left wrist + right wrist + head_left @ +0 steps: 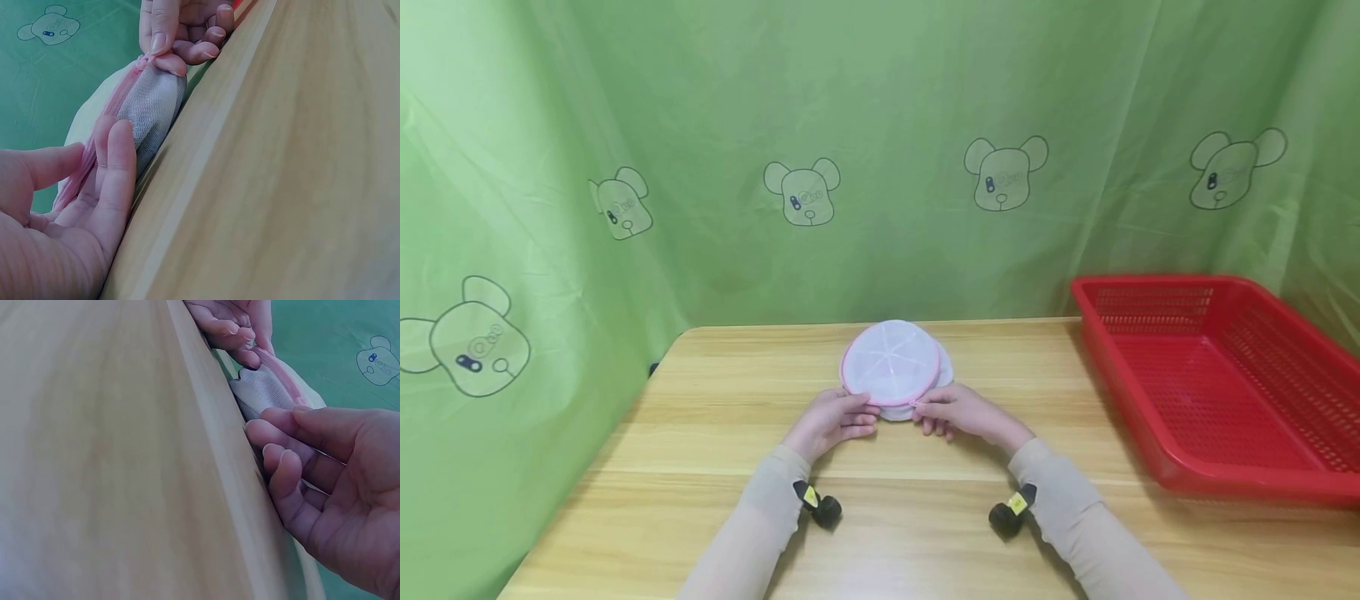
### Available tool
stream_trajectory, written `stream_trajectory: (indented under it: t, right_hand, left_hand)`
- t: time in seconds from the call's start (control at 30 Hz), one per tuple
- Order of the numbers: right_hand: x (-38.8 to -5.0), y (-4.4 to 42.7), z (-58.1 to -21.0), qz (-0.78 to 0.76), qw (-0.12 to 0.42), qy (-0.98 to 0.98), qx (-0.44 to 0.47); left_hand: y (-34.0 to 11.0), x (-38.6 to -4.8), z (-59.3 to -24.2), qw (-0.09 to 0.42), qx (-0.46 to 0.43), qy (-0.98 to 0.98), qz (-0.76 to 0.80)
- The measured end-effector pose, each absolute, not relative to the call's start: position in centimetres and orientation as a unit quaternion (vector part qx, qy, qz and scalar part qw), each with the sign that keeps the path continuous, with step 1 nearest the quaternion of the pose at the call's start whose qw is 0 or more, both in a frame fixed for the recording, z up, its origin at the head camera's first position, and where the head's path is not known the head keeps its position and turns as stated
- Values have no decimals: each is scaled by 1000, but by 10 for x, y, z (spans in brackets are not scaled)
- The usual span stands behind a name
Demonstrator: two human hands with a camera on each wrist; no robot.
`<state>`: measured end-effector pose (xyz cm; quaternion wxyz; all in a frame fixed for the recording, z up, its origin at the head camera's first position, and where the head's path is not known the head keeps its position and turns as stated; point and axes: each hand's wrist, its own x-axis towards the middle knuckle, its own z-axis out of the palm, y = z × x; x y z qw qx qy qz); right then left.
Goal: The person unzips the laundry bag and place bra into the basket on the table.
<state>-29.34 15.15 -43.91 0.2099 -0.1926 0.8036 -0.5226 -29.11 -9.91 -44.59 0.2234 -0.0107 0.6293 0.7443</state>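
A round white mesh laundry bag [887, 354] with pink zipper edging [128, 81] lies near the far side of the table. Its top is tilted a little off the greyish mesh underneath. My left hand [833, 419] pinches the near left rim, thumb on the pink edge and fingers against the mesh, as the left wrist view shows. At the near right rim, my right hand [964, 412] pinches the end of the zipper between thumb and forefinger, its other fingers curled below. The zipper pull itself is mostly hidden by those fingertips.
A red plastic basket [1165, 467] with perforated walls stands on the right of the wooden table [910, 533]. Green curtain [895, 258] printed with bear heads hangs behind and at the left. Each sleeve carries a small black wrist camera [826, 511].
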Motion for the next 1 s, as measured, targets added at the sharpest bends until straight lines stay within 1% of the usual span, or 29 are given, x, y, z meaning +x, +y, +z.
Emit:
stream_trajectory:
  t: [0.57,1.0]
  right_hand:
    - [-295,154,-439,-526,217,799,-196]
    - [-295,158,-436,-532,229,792,-194]
  left_hand:
    - [-97,-290,-445,214,-18,632,744]
    - [-98,-292,-445,221,-18,627,747]
